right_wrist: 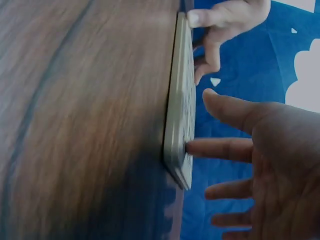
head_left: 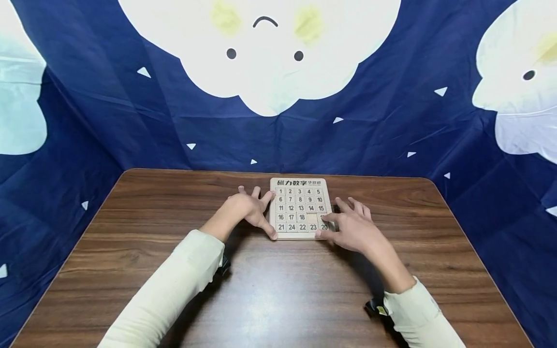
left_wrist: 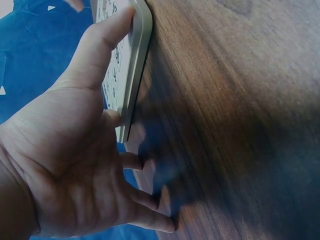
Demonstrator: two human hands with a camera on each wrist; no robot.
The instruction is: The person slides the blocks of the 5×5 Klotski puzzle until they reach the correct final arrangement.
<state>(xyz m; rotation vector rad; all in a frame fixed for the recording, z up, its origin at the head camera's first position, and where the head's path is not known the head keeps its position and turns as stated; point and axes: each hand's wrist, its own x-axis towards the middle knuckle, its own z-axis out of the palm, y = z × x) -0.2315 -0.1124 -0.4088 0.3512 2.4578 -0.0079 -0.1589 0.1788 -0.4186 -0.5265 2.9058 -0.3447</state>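
Note:
A pale wooden number-slide puzzle (head_left: 296, 236) lies flat on the table, its tiles in rows and Chinese lettering along the top. The fourth row has a gap (head_left: 312, 218) right of the 18 tile (head_left: 302, 217). My left hand (head_left: 250, 208) spreads along the left side, thumb on the lower corner and index fingertip at the upper edge; its other fingers rest on the tabletop. At the lower right, my right hand (head_left: 354, 229) touches the partly hidden tile beside the gap with an extended index finger. Its thumb lies by the 20 tile (head_left: 324, 226).
The brown wood-grain table (head_left: 261, 290) carries the puzzle near its far edge. A dark blue cloth (head_left: 174, 125) with white clouds and small triangles surrounds the back and sides. Both forearms wear pale sleeves (head_left: 174, 285), with dark wrist devices (head_left: 375, 307) beneath.

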